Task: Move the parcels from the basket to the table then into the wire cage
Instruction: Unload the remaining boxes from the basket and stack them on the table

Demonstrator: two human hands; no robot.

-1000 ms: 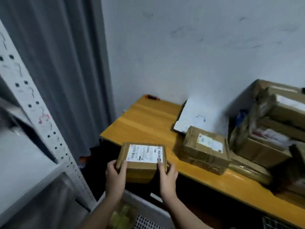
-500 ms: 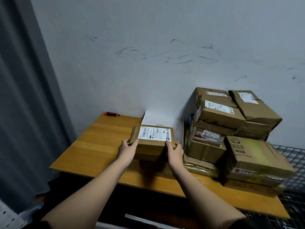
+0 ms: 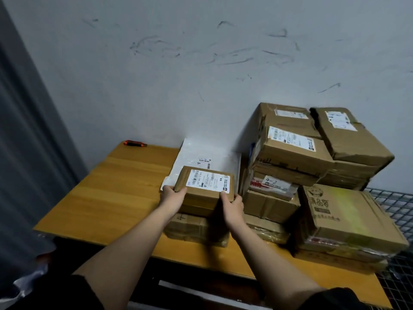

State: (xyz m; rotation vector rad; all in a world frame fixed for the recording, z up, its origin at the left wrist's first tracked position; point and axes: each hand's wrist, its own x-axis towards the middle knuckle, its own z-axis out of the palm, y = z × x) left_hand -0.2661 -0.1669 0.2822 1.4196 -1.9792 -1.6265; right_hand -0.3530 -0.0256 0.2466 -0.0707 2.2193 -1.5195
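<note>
Parcel held over the tabletop stack.
Left hand [image 3: 173,195] and right hand [image 3: 232,203] each clamp their grip on an end of a labelled parcel [image 3: 206,186], resting on another parcel [image 3: 196,229] on the tabletop [image 3: 116,193]. Stacked parcels [image 3: 312,175] stand just right; wire cage [image 3: 395,209] lies beyond them.

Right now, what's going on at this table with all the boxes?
A person holds a small labelled parcel with both hands, the left hand and the right hand gripping its near corners. It sits on top of another brown parcel on the wooden table. A taller stack of parcels stands to the right by the wall, and the wire cage shows behind it at the right edge.
</note>
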